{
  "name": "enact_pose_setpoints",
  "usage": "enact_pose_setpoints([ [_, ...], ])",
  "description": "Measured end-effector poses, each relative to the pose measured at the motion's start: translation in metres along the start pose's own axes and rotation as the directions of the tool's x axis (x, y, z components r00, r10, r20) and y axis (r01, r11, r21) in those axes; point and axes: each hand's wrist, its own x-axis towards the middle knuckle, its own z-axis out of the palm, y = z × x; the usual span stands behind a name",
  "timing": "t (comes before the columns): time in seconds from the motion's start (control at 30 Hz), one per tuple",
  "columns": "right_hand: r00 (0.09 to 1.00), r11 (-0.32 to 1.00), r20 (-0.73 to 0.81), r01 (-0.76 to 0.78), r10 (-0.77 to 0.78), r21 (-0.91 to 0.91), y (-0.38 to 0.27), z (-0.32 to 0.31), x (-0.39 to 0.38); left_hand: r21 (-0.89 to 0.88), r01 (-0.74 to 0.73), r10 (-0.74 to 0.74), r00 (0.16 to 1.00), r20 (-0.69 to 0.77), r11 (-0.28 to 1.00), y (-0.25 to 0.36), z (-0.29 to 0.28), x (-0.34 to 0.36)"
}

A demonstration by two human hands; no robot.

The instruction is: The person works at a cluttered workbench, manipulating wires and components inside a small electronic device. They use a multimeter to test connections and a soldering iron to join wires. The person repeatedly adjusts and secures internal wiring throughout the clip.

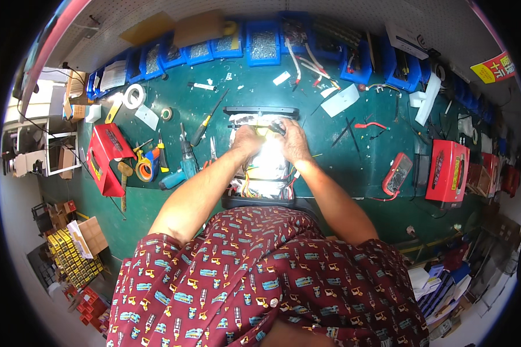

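In front of me on the green bench lies an opened machine (pixel 260 201) with black end panels at its near and far ends. Coloured wires (pixel 250 186) run inside it, and glare whitens its middle. My left hand (pixel 247 139) is bent over the far left part of the machine, its fingers closed and slightly smeared, with what they grip hidden. At the far right part, my right hand (pixel 294 141) has its fingers closed round a small dark piece (pixel 278 128) that is too unclear to name. Yellow wire (pixel 264 132) shows between the hands.
On the left lie a screwdriver (pixel 201 130), a teal power drill (pixel 182 169), a hammer (pixel 124 173), orange tape (pixel 147 168) and a red cover (pixel 107 159). To the right are a red multimeter (pixel 397 173) and a red machine housing (pixel 448 172). Blue parts bins (pixel 263 47) line the back.
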Motion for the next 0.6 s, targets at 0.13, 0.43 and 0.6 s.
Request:
enact_pose_setpoints([
  [0.13, 0.986, 0.989, 0.069, -0.149, 0.149, -0.003, -0.003, 0.002, 0.005, 0.149, -0.024, 0.039, 0.994, -0.1, 0.989, 0.009, 0.005, -0.003],
  [0.43, 0.996, 0.995, -0.004, -0.086, 0.086, 0.043, -0.008, 0.006, 0.008, 0.096, -0.104, 0.111, 0.992, -0.067, 0.99, 0.003, -0.001, -0.002],
  [0.6, 0.959, 0.922, 0.073, -0.285, 0.275, 0.263, -0.001, 0.008, 0.015, 0.04, 0.005, -0.008, 0.998, 0.065, 0.999, -0.004, -0.009, -0.007],
])
